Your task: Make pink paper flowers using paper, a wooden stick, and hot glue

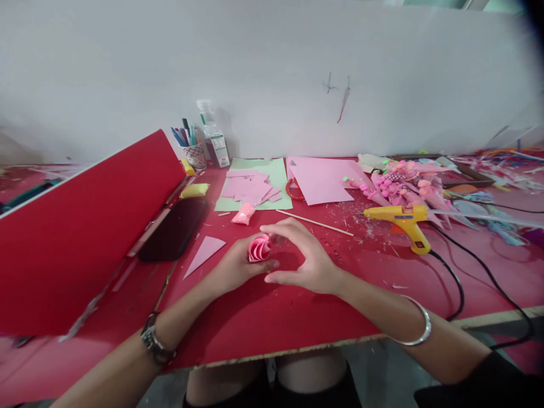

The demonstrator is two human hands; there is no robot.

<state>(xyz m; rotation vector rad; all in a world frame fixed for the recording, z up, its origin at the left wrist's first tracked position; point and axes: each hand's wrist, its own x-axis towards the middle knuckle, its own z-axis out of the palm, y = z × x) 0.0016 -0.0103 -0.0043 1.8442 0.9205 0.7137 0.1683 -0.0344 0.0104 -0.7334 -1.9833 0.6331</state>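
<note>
My left hand (238, 263) is wrapped round a pink paper roll (259, 248), whose curled layers show at the end facing up. Just to the right, my right hand (308, 256) is curved with thumb and fingers apart and nothing between them. Its fingertips come close to the roll; whether they touch it I cannot tell. On the red table left of my left hand lies a pink paper triangle (205, 255). Beyond the hands are a small packet of pink-orange stuff (244, 213) and a thin wooden stick (314, 222).
A yellow glue gun (402, 218) with a black cable lies right, before a pile of pink paper cones (406, 184). Pink sheets (325, 178) and cut pieces (246, 186) lie at the back. A red board (93, 238) leans at left beside a dark phone (173, 231). A pen cup (194, 154) and bottle (217, 144) stand behind.
</note>
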